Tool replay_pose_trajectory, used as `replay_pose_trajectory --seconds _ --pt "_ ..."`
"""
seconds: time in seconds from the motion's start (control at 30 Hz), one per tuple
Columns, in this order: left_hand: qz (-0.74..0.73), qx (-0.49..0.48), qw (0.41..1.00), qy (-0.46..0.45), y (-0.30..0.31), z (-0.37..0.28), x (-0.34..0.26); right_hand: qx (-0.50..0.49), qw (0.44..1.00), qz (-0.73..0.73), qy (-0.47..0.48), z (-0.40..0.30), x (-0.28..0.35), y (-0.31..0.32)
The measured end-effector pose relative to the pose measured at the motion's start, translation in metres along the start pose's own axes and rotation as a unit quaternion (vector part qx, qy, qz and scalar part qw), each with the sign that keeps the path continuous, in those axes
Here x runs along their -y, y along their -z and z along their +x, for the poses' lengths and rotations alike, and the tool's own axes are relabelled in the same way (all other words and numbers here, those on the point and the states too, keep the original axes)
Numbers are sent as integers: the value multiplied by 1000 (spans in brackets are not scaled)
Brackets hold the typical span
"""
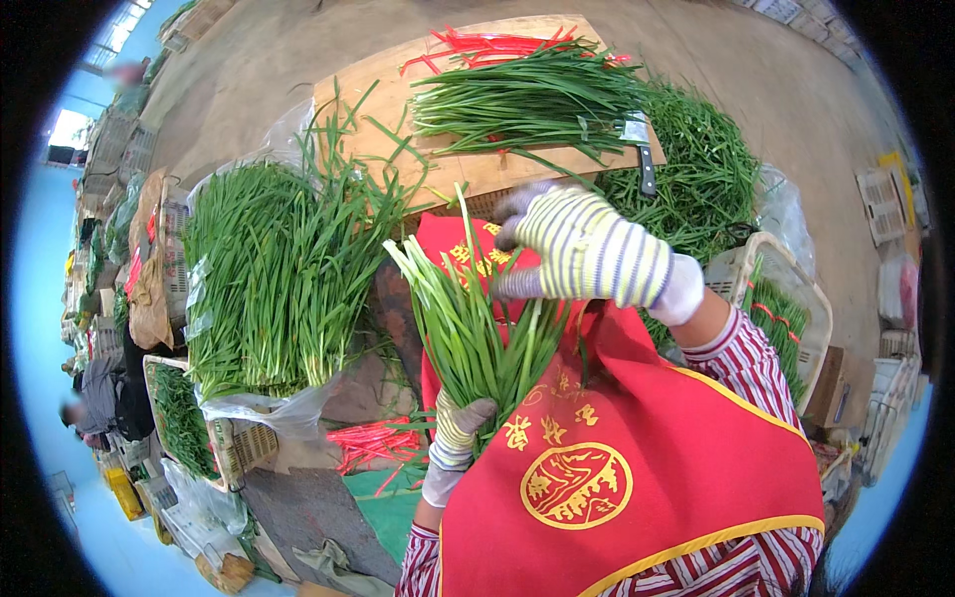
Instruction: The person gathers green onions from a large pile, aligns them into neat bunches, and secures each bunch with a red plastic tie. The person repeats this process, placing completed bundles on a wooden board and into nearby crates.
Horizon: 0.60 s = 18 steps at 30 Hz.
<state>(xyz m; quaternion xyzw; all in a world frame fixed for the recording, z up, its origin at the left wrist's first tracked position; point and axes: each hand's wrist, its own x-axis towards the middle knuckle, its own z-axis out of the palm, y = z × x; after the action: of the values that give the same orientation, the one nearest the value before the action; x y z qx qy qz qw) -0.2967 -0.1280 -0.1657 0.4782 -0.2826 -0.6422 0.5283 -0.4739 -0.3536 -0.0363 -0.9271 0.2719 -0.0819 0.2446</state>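
Observation:
My left hand (pixel 462 429), in a striped knit glove, grips a bunch of garlic chives (pixel 477 343) near my lap, the pale stem ends fanned out away from me. My right hand (pixel 582 242), gloved alike, is raised over the right side of the bunch with its fingers apart and nothing seen in them. Beyond it a wooden board (pixel 365 160) bears a pile of chives (pixel 522 97), red ties (pixel 492 46) and a knife (pixel 646 168) with a black handle, which juts over the board's near edge. A red apron (pixel 671 463) covers my lap.
A large stack of chives (pixel 276 276) stands on the left, above a crate (pixel 250 448). More loose greens (pixel 694 164) lie at the right, beside a white crate (pixel 813 328) with tied bunches (pixel 776 321). Red strips (pixel 377 444) lie by my left forearm. A person (pixel 108 399) is at the far left.

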Motion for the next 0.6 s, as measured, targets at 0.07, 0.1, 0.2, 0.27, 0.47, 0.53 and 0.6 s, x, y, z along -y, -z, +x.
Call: replay_pose_trajectory --seconds 0.07,0.1,0.2,0.27,0.47,0.53,0.6 --pt "27 -27 999 26 0 -8 -3 120 984 113 -66 7 2 -1" --pt "19 -24 999 30 1 -8 -4 103 953 264 -103 7 -6 -9" --pt "15 -20 999 48 1 -8 -10 114 848 491 -165 -3 -14 -12" --pt "18 -9 999 27 1 -5 -10 20 869 473 -142 -10 -23 -13" --pt "81 -5 997 -7 -10 -2 -16 -264 862 191 -388 -76 -222 -54" --pt "55 -12 998 6 -10 -6 -20 -168 825 -37 -539 -92 -224 -36" --pt "45 -9 999 12 -15 -4 -27 101 848 -118 -506 -99 -227 -39"
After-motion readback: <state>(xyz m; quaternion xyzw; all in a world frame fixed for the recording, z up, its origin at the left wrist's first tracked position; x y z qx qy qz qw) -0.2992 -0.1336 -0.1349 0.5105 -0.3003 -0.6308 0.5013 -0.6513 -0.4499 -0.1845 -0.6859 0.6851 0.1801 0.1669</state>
